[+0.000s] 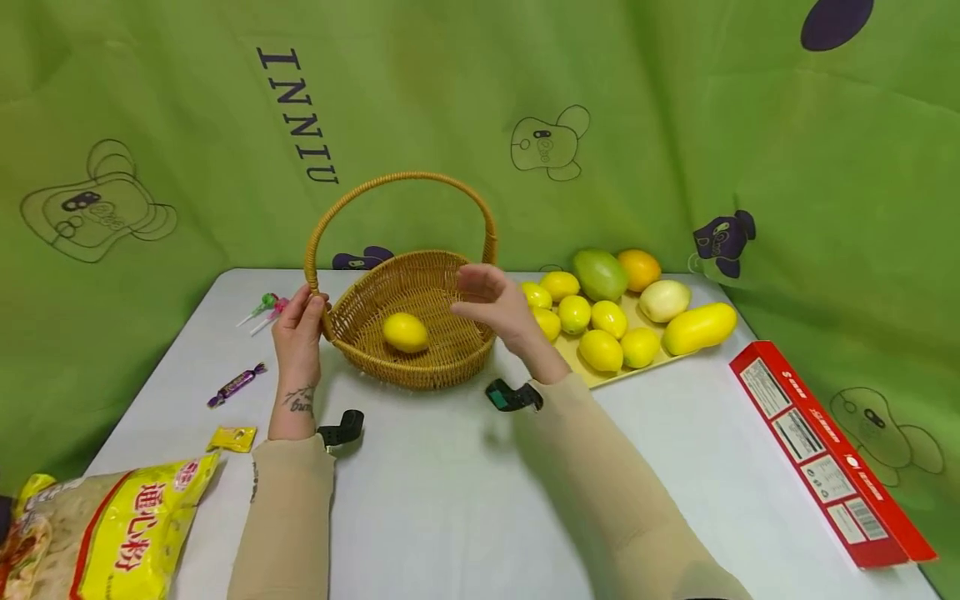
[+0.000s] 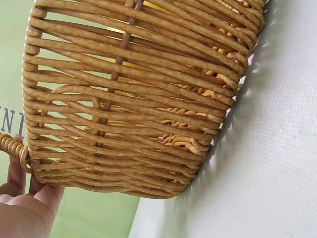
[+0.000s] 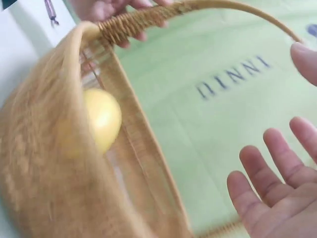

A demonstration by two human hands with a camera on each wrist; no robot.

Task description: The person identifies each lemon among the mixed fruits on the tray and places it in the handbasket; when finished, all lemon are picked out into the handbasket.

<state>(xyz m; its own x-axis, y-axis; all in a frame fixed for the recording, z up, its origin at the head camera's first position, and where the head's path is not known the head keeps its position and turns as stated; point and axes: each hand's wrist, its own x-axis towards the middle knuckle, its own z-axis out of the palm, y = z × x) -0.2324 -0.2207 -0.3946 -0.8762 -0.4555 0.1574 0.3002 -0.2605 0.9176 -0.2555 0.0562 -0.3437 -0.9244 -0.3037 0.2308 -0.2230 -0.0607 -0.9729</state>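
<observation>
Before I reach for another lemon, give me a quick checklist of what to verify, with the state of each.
1. Basket steadied: ok, the left hand grips it where the handle meets the rim.
2. Right hand free: ok, fingers spread and holding nothing, hovering over the basket's right side.
3. Lemon in the basket settled: ok, it lies alone on the basket floor.
4. Room in the basket: ok, most of the floor is bare.
5. More lemons within sight: ok, a cluster on the tray just right of the basket.
6. Whether the tray fruit will roll when one is lifted: cannot tell.
</observation>
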